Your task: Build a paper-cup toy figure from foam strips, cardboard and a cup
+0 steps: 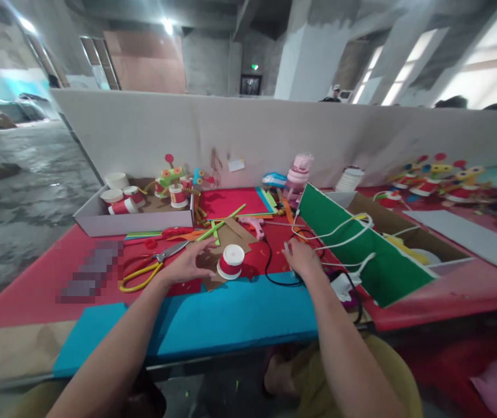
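Left hand (pixel 186 264) spread flat on brown card (pixel 226 238), red-banded cup (pixel 230 262) at three o'clock unfinished; right hand (pixel 303 259) empty, loosely open by cables (pixel 274 273).

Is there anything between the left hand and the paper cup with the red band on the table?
Nothing visible. The left hand rests flat on brown cardboard, and the paper cup lies on its side just to the right of the fingertips, with only a bare strip of cardboard between them.

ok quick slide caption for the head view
Left hand rests on brown card beside a red-and-white paper cup; right hand touches cables on the red table.
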`<state>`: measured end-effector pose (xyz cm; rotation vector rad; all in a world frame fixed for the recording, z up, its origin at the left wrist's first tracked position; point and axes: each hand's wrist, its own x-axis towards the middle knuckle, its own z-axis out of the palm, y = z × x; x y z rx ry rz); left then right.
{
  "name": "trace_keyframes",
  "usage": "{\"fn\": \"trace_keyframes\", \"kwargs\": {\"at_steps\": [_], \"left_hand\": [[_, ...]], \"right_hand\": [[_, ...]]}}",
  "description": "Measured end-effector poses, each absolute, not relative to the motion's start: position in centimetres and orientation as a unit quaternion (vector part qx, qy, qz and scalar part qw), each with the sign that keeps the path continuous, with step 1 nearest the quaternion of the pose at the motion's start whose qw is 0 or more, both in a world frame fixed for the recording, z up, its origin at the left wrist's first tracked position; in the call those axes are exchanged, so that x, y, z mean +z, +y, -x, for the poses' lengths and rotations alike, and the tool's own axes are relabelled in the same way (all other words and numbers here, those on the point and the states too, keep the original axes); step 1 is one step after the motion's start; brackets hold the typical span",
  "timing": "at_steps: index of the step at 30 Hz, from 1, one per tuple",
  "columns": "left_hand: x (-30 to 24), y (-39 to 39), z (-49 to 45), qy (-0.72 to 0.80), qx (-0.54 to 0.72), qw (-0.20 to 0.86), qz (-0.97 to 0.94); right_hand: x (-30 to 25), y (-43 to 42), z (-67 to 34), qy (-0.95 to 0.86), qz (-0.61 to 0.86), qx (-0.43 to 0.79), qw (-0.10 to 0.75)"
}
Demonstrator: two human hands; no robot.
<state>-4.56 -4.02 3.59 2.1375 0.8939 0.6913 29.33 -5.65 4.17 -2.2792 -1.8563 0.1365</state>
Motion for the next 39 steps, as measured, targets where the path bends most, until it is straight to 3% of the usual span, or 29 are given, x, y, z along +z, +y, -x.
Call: {"fn": "trace_keyframes", "kwargs": {"at_steps": [3,10,12,14,17,20,24,28,31,36,39], "left_hand": [[2.9,-4.0,3.5,0.31,0.278,0.346,-0.841],[2.1,-3.7,0.3,0.331,0.32,0.293,-0.838],[2.5,-3.6,0.3,0.328,0.357,0.318,-0.815],[3.3,-3.5,1.2,0.338,0.431,0.349,-0.76],[4.2,-3.5,4.0,0.356,0.512,0.38,-0.683],[4.5,-3.5,6.3,0.387,0.475,0.398,-0.683],[4.3,-4.0,6.1,0.378,0.406,0.389,-0.736],[3.6,-4.5,4.4,0.362,0.354,0.34,-0.792],[2.9,-4.7,3.8,0.349,0.323,0.322,-0.819],[2.5,-4.6,3.9,0.321,0.323,0.297,-0.839],[2.7,-4.4,4.2,0.298,0.325,0.301,-0.846]], "right_hand": [[3.5,-5.5,-29.8,-0.632,0.772,0.05,0.045],[3.4,-5.4,-29.3,-0.61,0.788,0.067,0.059],[3.7,-5.7,-29.2,-0.614,0.774,0.075,0.136],[4.0,-6.2,-28.7,-0.614,0.725,0.146,0.275],[4.2,-7.2,-26.9,-0.556,0.573,0.377,0.469],[4.1,-8.0,-24.4,-0.488,0.433,0.533,0.539],[4.0,-8.8,-21.5,-0.471,0.356,0.575,0.567],[4.2,-9.4,-19.7,-0.473,0.298,0.625,0.544],[4.2,-9.2,-19.1,-0.437,0.311,0.663,0.522],[3.1,-8.3,-19.1,-0.386,0.341,0.628,0.583],[2.6,-8.2,-19.0,-0.387,0.357,0.624,0.578]]}}
